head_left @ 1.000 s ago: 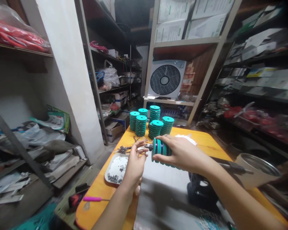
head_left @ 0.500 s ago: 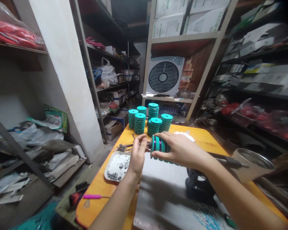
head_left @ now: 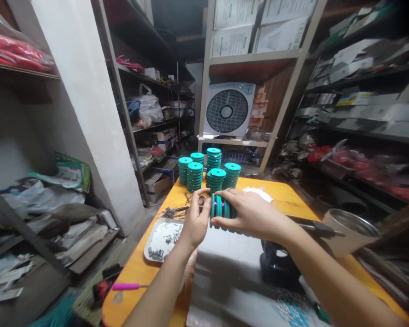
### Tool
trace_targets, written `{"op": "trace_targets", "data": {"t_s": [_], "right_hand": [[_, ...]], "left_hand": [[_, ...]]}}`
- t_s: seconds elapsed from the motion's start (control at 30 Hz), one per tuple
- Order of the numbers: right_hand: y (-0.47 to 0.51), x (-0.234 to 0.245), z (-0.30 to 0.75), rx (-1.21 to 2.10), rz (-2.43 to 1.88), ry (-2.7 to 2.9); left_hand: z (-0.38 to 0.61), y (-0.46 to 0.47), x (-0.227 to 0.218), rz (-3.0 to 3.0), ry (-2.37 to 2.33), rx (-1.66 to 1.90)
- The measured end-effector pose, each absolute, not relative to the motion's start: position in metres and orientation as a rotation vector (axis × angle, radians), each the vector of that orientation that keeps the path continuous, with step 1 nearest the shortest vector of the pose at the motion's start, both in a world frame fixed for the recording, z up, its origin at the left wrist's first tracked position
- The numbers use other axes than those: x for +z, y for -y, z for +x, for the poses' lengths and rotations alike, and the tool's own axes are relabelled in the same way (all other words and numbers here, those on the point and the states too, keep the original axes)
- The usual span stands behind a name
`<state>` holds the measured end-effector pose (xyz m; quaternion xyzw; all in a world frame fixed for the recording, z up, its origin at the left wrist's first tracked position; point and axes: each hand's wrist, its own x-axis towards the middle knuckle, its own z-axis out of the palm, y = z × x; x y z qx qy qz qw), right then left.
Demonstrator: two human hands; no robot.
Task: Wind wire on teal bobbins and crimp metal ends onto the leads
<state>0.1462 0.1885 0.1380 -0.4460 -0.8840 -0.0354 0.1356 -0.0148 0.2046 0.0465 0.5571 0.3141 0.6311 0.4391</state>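
My right hand is wrapped round a horizontal row of teal spools threaded on a spindle, with a purple band between two of them. My left hand pinches at the spindle's left end, fingertips against the first spool; what it pinches is too small to name. Behind them, several upright stacks of teal spools stand at the far end of the orange table. A white tray of small metal parts lies left of my left wrist.
A dark machine base sits under my right forearm, and a grey sheet covers the table in front. A metal tin stands at the right. A pink-handled tool lies near the left edge. Shelving and a white fan surround the table.
My left hand has closed in from just left of the spindle tip onto its end beside the first spool. The view has drifted slightly; my right hand keeps its grip.
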Motion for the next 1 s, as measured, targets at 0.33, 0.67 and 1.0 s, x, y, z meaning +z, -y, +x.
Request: {"op": "trace_targets", "data": {"t_s": [0.33, 0.67, 1.0], "right_hand": [[-0.188, 0.137, 0.147, -0.117, -1.29, 2.562], [-0.19, 0.149, 0.15, 0.116, -1.357, 2.495], [-0.188, 0.15, 0.149, 0.071, -1.369, 2.51]], "left_hand": [[-0.023, -0.214, 0.051, 1.426, -0.698, 1.504], [-0.007, -0.209, 0.04, 1.1, -0.592, 1.642], [0.018, -0.199, 0.033, 0.857, -0.585, 1.83]]}}
